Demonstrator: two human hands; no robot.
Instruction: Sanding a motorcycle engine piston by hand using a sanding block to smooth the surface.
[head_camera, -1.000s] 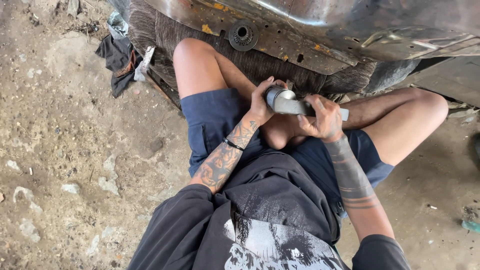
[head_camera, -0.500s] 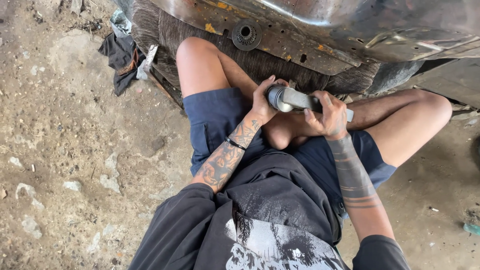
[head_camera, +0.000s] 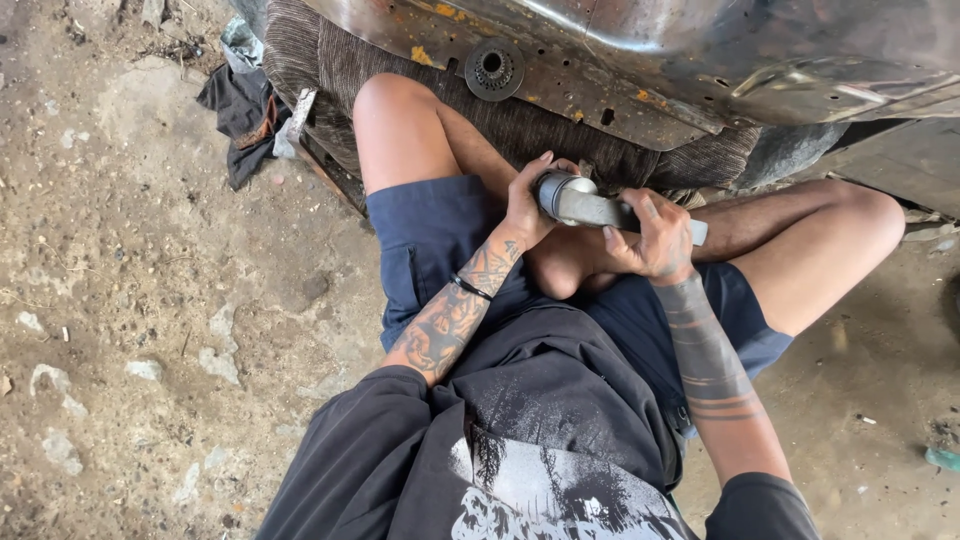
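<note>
I sit on the ground with my knees bent, looking down at a grey metal part with a round bushing end and a flat arm. My left hand cups the round end. My right hand grips the flat arm, whose tip sticks out past my fingers toward my right thigh. Both hands hold the part just above my lap, between my knees.
A rusty metal vehicle underside hangs right ahead, with a round toothed hub on it. A worn ribbed cushion lies beneath it. Dark rags lie at upper left. Rough dirt and concrete ground spreads to the left.
The view has shifted slightly. My hands have turned the metal part a little, and its flat arm now points more toward my right thigh.
</note>
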